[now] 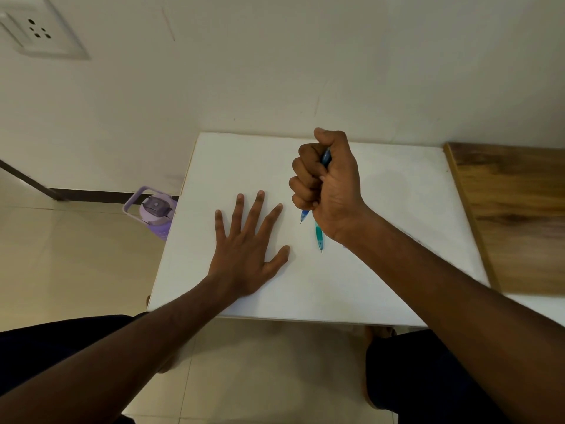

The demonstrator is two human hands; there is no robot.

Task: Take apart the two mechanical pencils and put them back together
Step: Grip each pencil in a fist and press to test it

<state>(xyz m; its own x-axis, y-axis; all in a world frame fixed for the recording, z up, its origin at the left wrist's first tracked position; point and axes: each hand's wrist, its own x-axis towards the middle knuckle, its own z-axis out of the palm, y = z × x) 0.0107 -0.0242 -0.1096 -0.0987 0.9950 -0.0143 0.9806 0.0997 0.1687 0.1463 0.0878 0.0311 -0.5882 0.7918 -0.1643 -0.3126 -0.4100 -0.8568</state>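
My right hand (328, 182) grips a blue mechanical pencil (304, 215) in a fist above the white table (397, 209). The pencil's tip points down toward me and its upper barrel shows between thumb and fingers. A teal mechanical pencil (319, 237) lies on the table just under that hand, its tip toward me and its far end hidden by the hand. My left hand (247, 243) rests flat on the table to the left, fingers spread, holding nothing.
A wooden surface (513, 215) adjoins the table on the right. A purple water bottle (154, 211) stands on the tiled floor by the table's left edge. The wall rises directly behind the table. My knees are under the near edge.
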